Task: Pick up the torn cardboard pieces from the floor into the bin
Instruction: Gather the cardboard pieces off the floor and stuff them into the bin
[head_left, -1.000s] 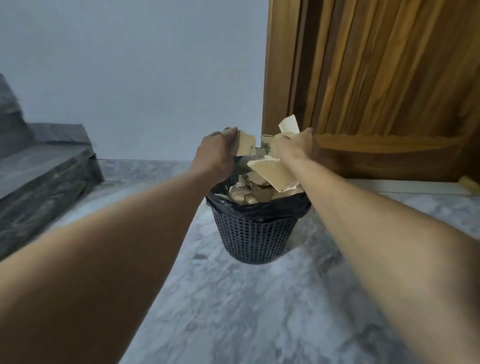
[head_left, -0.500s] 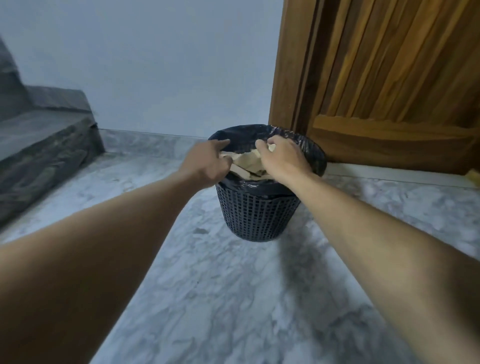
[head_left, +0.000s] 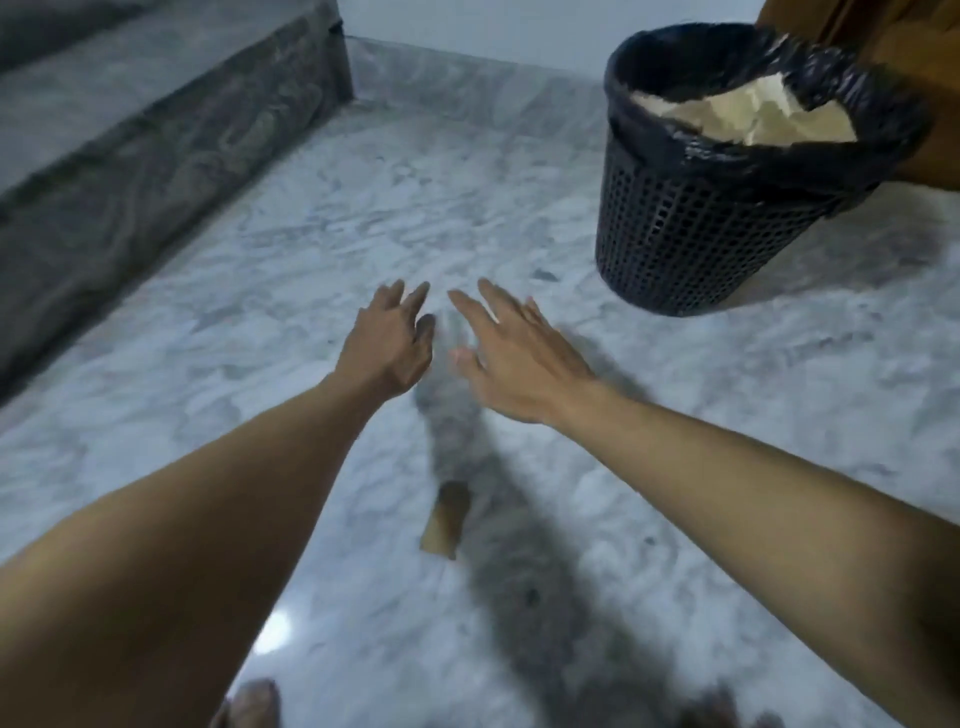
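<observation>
Both your hands are empty, fingers spread apart: your left hand (head_left: 387, 345) and your right hand (head_left: 511, 358) hover side by side over the white-and-grey marble floor (head_left: 519, 182), well short of the far wall. The black perforated plastic bin with its black liner (head_left: 691, 228) stands at the far right of the floor, near the wooden door, and it is heaped almost to the rim with pale torn cardboard (head_left: 737, 117).

One small brown torn cardboard piece (head_left: 445, 519) lies on the floor nearer to you than your hands, between your forearms, in the shadow they cast. The picture is blurred, so you cannot tell its exact edges.

Judging by its look, it should be light and fairly stiff, lying flat on a smooth, likely slippery floor. Slide a fingertip under one torn edge, or pinch across its short sides, then carry it to the bin. The pile sits high, so press it in gently or it may slip off.
</observation>
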